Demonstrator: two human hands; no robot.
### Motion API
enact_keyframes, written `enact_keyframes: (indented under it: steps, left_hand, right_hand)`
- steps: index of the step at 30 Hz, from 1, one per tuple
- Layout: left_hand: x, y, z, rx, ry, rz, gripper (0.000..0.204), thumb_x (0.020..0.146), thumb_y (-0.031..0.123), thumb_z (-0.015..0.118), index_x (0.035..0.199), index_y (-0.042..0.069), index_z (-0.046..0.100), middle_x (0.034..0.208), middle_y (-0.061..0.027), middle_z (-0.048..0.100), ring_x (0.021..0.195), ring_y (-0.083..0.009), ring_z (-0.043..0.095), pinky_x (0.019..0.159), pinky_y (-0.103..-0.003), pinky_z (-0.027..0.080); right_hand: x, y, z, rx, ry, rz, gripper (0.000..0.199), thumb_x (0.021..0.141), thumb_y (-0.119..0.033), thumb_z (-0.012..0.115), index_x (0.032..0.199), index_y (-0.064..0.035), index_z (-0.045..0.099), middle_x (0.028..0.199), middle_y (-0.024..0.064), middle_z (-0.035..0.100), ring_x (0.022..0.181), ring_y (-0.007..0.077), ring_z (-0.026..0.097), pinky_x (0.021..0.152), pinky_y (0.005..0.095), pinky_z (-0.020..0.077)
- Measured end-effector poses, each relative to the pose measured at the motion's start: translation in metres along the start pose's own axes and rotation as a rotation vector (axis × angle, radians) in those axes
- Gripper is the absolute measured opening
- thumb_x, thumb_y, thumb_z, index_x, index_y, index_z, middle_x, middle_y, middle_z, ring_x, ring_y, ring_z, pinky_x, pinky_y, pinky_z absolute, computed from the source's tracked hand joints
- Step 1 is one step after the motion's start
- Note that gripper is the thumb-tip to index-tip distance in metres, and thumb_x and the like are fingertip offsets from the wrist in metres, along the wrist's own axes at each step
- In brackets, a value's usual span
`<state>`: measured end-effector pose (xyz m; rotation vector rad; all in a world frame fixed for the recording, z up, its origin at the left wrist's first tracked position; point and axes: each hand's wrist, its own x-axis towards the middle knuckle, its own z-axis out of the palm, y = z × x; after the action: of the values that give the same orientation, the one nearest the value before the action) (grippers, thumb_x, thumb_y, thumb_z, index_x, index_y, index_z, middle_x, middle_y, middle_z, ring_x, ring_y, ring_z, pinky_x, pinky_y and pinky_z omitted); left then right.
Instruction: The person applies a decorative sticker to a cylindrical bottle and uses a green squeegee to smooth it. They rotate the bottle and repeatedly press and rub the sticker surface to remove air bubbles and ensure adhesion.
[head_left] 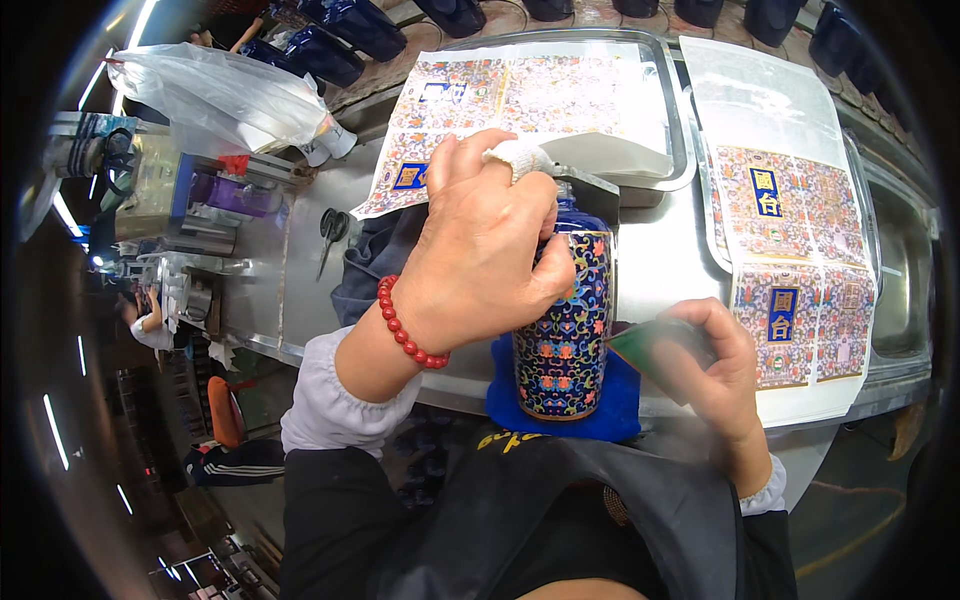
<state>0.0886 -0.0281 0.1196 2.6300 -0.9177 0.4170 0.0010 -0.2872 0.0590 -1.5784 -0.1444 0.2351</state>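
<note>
A dark blue bottle (563,345) with a colourful floral pattern lies tilted toward me, its base on a blue cloth (622,395). My left hand (485,240), with red beads at the wrist, is closed over the bottle's shoulder and neck. Its thumb touches the patterned side, and the fingertips are partly hidden. White knit fabric (520,156) shows by its fingers. At the bottle's right side, my right hand (718,370) grips a green scraper (655,352), blurred by motion, with its pointed corner close to the pattern.
Patterned decal sheets lie in a metal tray (684,160) ahead, and another decal sheet (790,205) is at the right. Black scissors (331,232) and dark fabric (375,265) rest left of the bottle. Several blue bottles (362,28) line the back. A plastic bag (225,95) stands far left.
</note>
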Motion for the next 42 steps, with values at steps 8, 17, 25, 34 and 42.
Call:
enact_keyframes:
  steps: [8, 17, 25, 34, 42]
  left_hand:
    - [0.000, -0.004, 0.000, -0.093, -0.016, -0.036, 0.013, 0.075, 0.015, 0.070, 0.076, 0.006, 0.060, 0.077, -0.0165, 0.059, 0.114, -0.0448, 0.053, 0.109, -0.057, 0.032]
    - [0.004, 0.002, -0.001, 0.023, 0.001, 0.017, 0.015, 0.075, 0.016, 0.071, 0.075, 0.006, 0.060, 0.074, -0.0163, 0.058, 0.111, -0.0442, 0.055, 0.103, -0.054, 0.035]
    - [0.004, 0.003, -0.002, 0.007, -0.017, 0.002, 0.013, 0.074, 0.014, 0.070, 0.075, 0.006, 0.060, 0.074, -0.0161, 0.058, 0.112, -0.0440, 0.055, 0.103, -0.055, 0.034]
    - [0.001, 0.001, -0.006, -0.003, -0.032, -0.022, 0.011, 0.074, 0.014, 0.070, 0.077, 0.007, 0.062, 0.074, -0.0156, 0.058, 0.114, -0.0442, 0.056, 0.105, -0.059, 0.033]
    - [0.000, 0.011, -0.002, 0.117, 0.025, -0.012, 0.017, 0.075, 0.020, 0.071, 0.081, 0.007, 0.062, 0.074, -0.0151, 0.057, 0.118, -0.0447, 0.054, 0.110, -0.069, 0.025]
  right_hand:
    - [-0.007, 0.014, 0.004, 0.022, -0.010, 0.031, 0.024, 0.089, -0.004, 0.071, 0.112, -0.0012, 0.064, 0.099, 0.0025, 0.069, 0.090, 0.0076, 0.062, 0.082, 0.0238, 0.0493]
    - [-0.010, 0.021, 0.002, 0.060, 0.007, 0.032, 0.024, 0.091, -0.012, 0.075, 0.110, 0.0004, 0.066, 0.097, 0.0089, 0.072, 0.088, 0.0142, 0.068, 0.079, 0.0273, 0.0529]
    - [-0.011, 0.027, 0.001, 0.155, 0.012, 0.060, 0.024, 0.092, -0.012, 0.075, 0.111, 0.0008, 0.066, 0.097, 0.0078, 0.071, 0.088, 0.0129, 0.067, 0.079, 0.0265, 0.0525]
    - [-0.012, 0.029, 0.000, 0.184, 0.027, 0.069, 0.025, 0.093, -0.012, 0.074, 0.111, 0.0010, 0.065, 0.097, 0.0069, 0.071, 0.088, 0.0119, 0.065, 0.079, 0.0258, 0.0518]
    - [-0.007, 0.009, 0.000, 0.110, 0.057, 0.022, 0.025, 0.095, -0.010, 0.070, 0.116, 0.0011, 0.062, 0.100, 0.0069, 0.069, 0.090, 0.0106, 0.063, 0.082, 0.0256, 0.0510]
